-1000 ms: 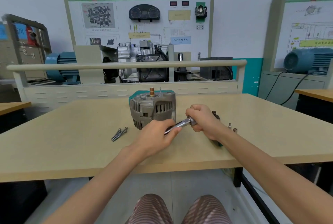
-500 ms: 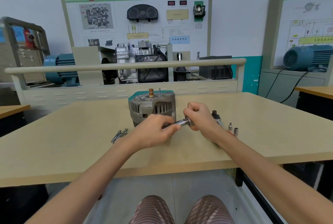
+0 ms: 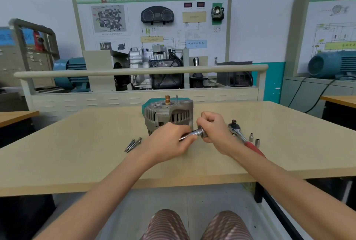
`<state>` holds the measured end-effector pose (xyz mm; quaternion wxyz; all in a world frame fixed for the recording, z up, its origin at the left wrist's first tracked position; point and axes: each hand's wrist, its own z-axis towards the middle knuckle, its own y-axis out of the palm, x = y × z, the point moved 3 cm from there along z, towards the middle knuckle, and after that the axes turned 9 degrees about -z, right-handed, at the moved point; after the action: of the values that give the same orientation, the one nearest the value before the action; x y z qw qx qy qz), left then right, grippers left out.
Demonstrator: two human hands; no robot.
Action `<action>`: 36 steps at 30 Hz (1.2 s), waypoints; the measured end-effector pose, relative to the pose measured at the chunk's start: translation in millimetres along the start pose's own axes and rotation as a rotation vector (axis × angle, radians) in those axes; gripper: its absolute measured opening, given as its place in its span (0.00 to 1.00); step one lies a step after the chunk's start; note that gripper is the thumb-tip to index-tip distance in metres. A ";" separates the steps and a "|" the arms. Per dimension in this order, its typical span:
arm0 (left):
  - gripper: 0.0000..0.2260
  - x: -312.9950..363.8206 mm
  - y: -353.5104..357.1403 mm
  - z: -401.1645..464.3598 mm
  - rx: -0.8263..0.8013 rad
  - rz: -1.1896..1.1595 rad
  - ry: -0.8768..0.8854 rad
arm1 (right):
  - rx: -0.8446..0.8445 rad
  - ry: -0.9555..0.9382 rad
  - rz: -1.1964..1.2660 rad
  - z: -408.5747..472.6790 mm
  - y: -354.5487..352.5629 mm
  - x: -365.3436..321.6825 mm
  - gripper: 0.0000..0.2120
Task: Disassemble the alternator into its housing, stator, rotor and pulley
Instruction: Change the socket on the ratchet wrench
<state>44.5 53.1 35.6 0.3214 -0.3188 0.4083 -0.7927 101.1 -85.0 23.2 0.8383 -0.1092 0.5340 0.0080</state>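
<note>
**Chrome bar gripped in front of ribbed alternator**

A smooth chrome extension bar (image 3: 192, 133) was gripped at both ends, fingers curled: left hand (image 3: 169, 141), right hand (image 3: 213, 129). The ribbed grey cast alternator (image 3: 167, 114) was stood on the matte beige table (image 3: 77, 153), just behind the hands.

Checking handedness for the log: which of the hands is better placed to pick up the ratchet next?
Right, probably. The ratchet lies on the table just beside the right hand, while the left hand is farther off. Both hands now grip the metal extension bar, so one must let go first.
</note>
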 end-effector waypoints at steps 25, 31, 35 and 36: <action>0.22 -72.0 -19.3 -27.3 0.645 -0.719 -0.227 | -0.661 -0.013 -0.671 -15.1 -31.7 -13.4 0.06; 0.34 -93.6 2.6 2.5 0.463 -1.033 -0.534 | -0.272 0.034 -0.410 -18.6 -14.4 4.5 0.17; 0.32 -90.1 12.8 11.7 0.597 -1.126 -0.564 | 0.056 0.049 -0.168 -15.5 -2.2 11.3 0.20; 0.32 -89.3 13.0 12.1 0.611 -1.127 -0.578 | 0.133 0.074 -0.113 -14.6 0.6 13.0 0.19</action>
<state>109.7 110.5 8.5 0.0324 -0.5752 -0.1619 -0.8012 93.6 -88.6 5.5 0.8226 -0.0837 0.5569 -0.0788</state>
